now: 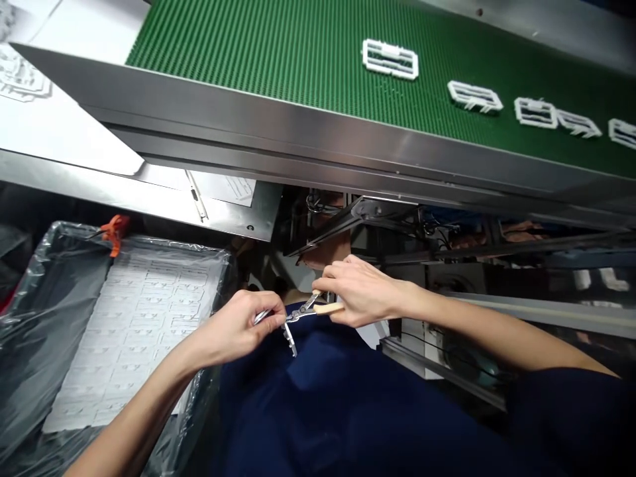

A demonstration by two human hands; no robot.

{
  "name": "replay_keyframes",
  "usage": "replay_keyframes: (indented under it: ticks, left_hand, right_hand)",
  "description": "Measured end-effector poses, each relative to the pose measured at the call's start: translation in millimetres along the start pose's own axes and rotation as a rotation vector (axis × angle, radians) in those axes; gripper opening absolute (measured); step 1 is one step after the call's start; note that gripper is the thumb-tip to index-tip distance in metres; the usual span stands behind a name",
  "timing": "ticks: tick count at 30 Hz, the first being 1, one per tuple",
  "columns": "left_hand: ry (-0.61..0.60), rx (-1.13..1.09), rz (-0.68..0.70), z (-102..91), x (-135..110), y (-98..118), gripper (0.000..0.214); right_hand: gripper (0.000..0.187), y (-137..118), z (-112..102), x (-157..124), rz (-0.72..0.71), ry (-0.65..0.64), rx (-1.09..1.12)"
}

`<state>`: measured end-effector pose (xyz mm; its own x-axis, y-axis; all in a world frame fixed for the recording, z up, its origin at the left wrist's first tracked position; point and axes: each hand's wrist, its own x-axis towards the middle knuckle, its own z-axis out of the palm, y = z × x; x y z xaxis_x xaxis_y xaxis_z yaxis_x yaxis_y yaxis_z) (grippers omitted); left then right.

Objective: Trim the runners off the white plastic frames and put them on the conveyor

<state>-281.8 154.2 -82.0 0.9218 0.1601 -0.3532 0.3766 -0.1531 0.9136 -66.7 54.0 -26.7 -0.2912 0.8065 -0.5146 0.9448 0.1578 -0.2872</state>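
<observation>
My right hand (pixel 362 290) is closed around small cutting pliers (pixel 309 310) with pale handles, held just above my dark blue lap. Their jaws meet a small white plastic part (pixel 288 334) that my left hand (pixel 248 324) pinches between thumb and fingers. Both hands work close together below the steel edge of the conveyor. The part is thin and partly hidden by my left fingers.
A green conveyor belt (pixel 278 53) runs across the top, carrying several white plastic frames (pixel 390 58). Its steel rail (pixel 298 126) overhangs my hands. A plastic-lined tray (pixel 54 311) at the left holds flat rows of white parts (pixel 144 318). Machine brackets and cables sit behind the hands.
</observation>
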Motion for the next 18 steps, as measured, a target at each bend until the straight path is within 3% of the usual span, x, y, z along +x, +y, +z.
replay_keyframes:
  ticks: [12, 18]
  left_hand:
    - [0.021, 0.047, -0.005, 11.9, 6.1, 11.8, 0.017]
    - [-0.013, 0.029, -0.034, 14.5, 9.7, 11.6, 0.018]
  right_hand:
    - [0.022, 5.9, -21.0, 2.6, -0.142, -0.066, -0.176]
    - [0.017, 15.3, -20.6, 4.1, -0.194, -0.117, -0.069]
